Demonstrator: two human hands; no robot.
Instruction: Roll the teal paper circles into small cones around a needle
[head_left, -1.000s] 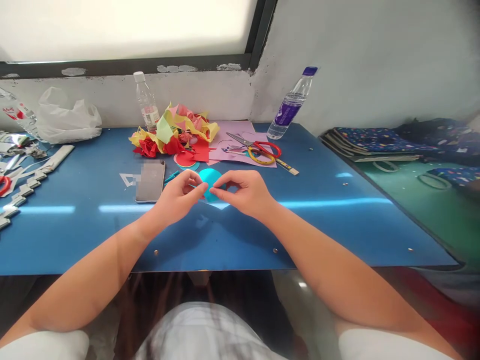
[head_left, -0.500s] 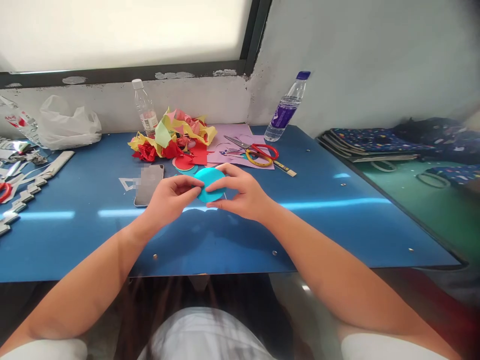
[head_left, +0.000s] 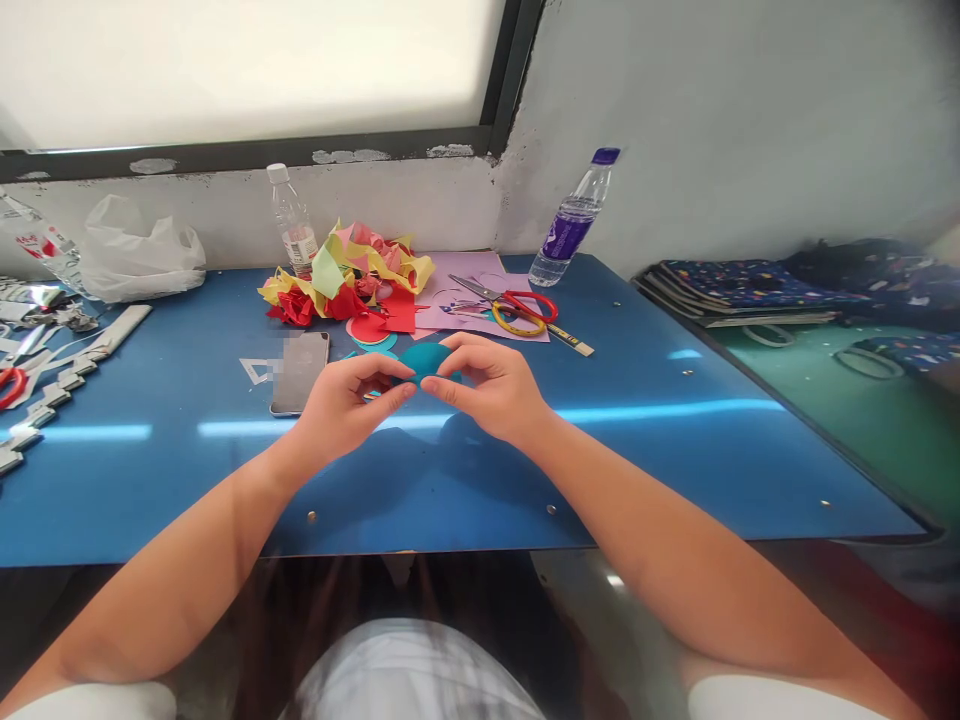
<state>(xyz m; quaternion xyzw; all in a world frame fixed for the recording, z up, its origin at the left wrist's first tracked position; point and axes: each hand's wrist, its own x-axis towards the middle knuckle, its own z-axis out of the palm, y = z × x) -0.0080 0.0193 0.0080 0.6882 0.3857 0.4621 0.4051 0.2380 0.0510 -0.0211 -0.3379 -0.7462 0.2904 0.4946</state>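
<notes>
Above the blue table (head_left: 225, 510), a turquoise paper circle (head_left: 424, 357) is held between my two hands. My left hand (head_left: 349, 393) pinches its near left edge between thumb and fingers. On the other side, my right hand (head_left: 487, 383) grips the near right edge the same way, both thumbs close together. The paper looks tilted or bent, and its lower part is hidden behind my fingers. Just behind lie red and blue paper circles (head_left: 369, 329) and a pile of crumpled coloured paper (head_left: 349, 270).
Scissors (head_left: 517, 308) and a pencil-like stick (head_left: 571, 341) lie on purple paper (head_left: 480, 268). A phone (head_left: 301, 372) and a set square (head_left: 255, 371) are left of my hands. Bottles (head_left: 566, 225), a plastic bag (head_left: 139, 250) and a folded strip (head_left: 67, 380) stand farther out.
The turquoise circle was facing up flat and bright; now it is tipped or bent and looks darker. Both thumbs have come together at its near edge.
</notes>
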